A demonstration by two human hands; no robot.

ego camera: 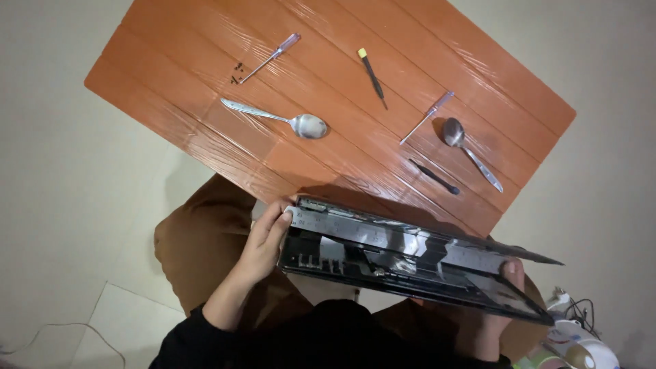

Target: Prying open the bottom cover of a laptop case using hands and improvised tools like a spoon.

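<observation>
A long black flat panel with silvery strips, perhaps an opened laptop base (410, 263), is held on edge above my lap at the table's near edge. My left hand (266, 239) grips its left end, thumb on the upper rim. The right end is gripped by my right hand (509, 294), fingers curled over the rim. A thin dark sheet (526, 256) sticks out at the upper right of the panel.
On the orange plastic-wrapped table (171, 48) lie two clear-handled screwdrivers (270, 58) (427, 116), a black one with a yellow cap (372, 76), a small black tool (435, 177), two spoons (277, 117) (471, 152) and tiny screws (237, 73). Cables and a plug (570, 311) sit at the lower right.
</observation>
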